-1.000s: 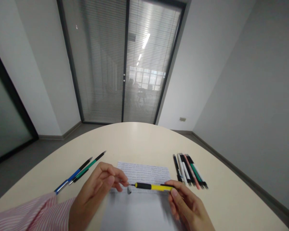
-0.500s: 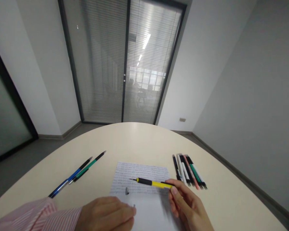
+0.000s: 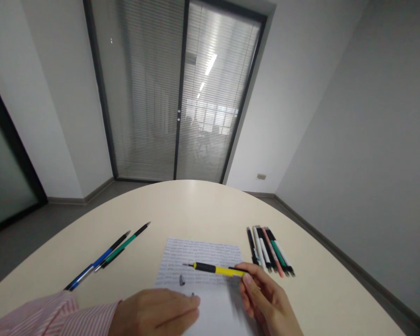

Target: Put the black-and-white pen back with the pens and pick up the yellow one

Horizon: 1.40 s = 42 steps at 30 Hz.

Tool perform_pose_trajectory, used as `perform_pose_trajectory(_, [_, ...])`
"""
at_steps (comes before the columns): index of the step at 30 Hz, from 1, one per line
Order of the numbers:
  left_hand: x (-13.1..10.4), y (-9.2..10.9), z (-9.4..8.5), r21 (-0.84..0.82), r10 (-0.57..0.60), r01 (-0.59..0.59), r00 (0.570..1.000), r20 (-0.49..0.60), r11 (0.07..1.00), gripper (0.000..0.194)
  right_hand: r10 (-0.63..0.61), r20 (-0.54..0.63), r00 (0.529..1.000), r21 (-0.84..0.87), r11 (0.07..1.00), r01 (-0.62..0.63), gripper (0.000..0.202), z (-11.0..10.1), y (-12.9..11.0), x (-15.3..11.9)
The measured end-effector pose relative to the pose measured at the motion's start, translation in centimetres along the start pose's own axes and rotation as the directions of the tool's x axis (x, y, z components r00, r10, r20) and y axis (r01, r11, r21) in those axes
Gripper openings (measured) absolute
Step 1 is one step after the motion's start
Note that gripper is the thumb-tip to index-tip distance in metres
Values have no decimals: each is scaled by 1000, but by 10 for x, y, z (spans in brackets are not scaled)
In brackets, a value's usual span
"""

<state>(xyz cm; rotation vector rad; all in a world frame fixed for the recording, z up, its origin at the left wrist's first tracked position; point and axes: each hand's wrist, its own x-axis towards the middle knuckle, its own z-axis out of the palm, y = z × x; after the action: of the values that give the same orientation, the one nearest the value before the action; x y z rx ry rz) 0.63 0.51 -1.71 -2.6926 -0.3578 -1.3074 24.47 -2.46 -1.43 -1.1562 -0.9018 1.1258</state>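
A yellow and black pen [image 3: 219, 270] is pinched in my right hand [image 3: 264, 294], its thin bare tip pointing left above a sheet of paper [image 3: 213, 252] with lines of handwriting. A small dark cone-shaped pen tip [image 3: 182, 280] rests on the paper. My left hand [image 3: 161, 310] lies over the paper's lower left, fingers pressed together. At its fingertips a tiny dark piece [image 3: 192, 294] shows; the rest of what it may hold is hidden.
On the light round table [image 3: 192, 205], a blue pen [image 3: 101, 259] and a green pen [image 3: 126, 245] lie at the left. Several pens [image 3: 271, 252] lie side by side right of the paper.
The view has shifted slightly. The yellow pen remains in my right hand, and my left fingers have straightened a little near the tiny piece.
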Motion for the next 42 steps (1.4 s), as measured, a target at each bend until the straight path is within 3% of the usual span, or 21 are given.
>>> perform_pose_trajectory(2, [4,-4,-5,-123,-235,243,969,72,962,27,3,10,1000,11,1000,-3,40,0,-1,-1])
perform_pose_trajectory(5, [11,-11,-11,-275,-538,545,836,109,792,1,13,59,998,26,1000,-15,40,1,-2,-2])
perform_pose_trajectory(6, [13,-13,-12,-321,-598,598,794,111,734,5,22,78,997,22,999,-24,40,1,-1,-2])
perform_pose_trajectory(8, [15,-16,-13,-394,-671,660,730,133,640,7,39,107,993,4,999,-40,41,1,0,-2])
perform_pose_trajectory(13, [12,-14,-13,-502,-725,684,672,151,529,9,58,158,986,-25,998,-55,44,0,1,-1])
perform_pose_trajectory(18, [14,-13,-13,-584,-813,737,543,211,341,10,57,182,982,-53,997,-48,45,-1,2,-1])
perform_pose_trajectory(20, [14,-13,-13,-600,-798,713,570,196,363,10,55,174,983,-62,997,-45,46,0,2,-1])
perform_pose_trajectory(23, [14,-15,-15,-644,-737,615,666,116,455,11,48,152,987,-45,998,-41,44,2,1,-1])
perform_pose_trajectory(25, [13,-16,-15,-674,-745,584,663,75,452,11,53,117,992,3,999,-53,41,3,-1,-2])
perform_pose_trajectory(27, [13,-18,-15,-693,-814,625,573,95,359,6,78,59,995,69,994,-82,39,2,-2,-1])
perform_pose_trajectory(31, [16,-24,-13,-706,-933,703,301,196,78,16,124,-53,991,189,976,-112,37,-5,-1,3])
perform_pose_trajectory(33, [18,-26,-14,-723,-959,690,225,174,31,20,124,-88,988,236,967,-100,37,-8,0,5])
perform_pose_trajectory(34, [17,-26,-15,-720,-965,692,220,143,51,20,128,-99,987,256,961,-99,36,-9,1,5])
perform_pose_trajectory(35, [16,-25,-16,-704,-965,702,244,92,110,17,135,-106,985,275,956,-101,36,-9,2,6])
perform_pose_trajectory(36, [15,-23,-18,-664,-952,717,305,29,210,14,142,-110,984,290,951,-105,36,-10,2,6])
perform_pose_trajectory(37, [12,-20,-19,-596,-910,723,413,-33,349,10,146,-110,983,302,947,-107,36,-10,2,6])
perform_pose_trajectory(38, [8,-17,-19,-501,-829,697,554,-78,513,9,147,-104,984,310,945,-108,35,-10,2,6])
perform_pose_trajectory(40, [0,-9,-16,-294,-541,498,838,-79,816,9,140,-76,987,315,943,-109,33,-10,2,6])
perform_pose_trajectory(41, [-4,-5,-13,-217,-370,347,926,-72,912,16,137,-60,989,312,943,-112,31,-11,2,6])
perform_pose_trajectory(42, [-8,-2,-8,-174,-232,217,970,-71,961,27,134,-43,990,306,945,-115,30,-12,2,6])
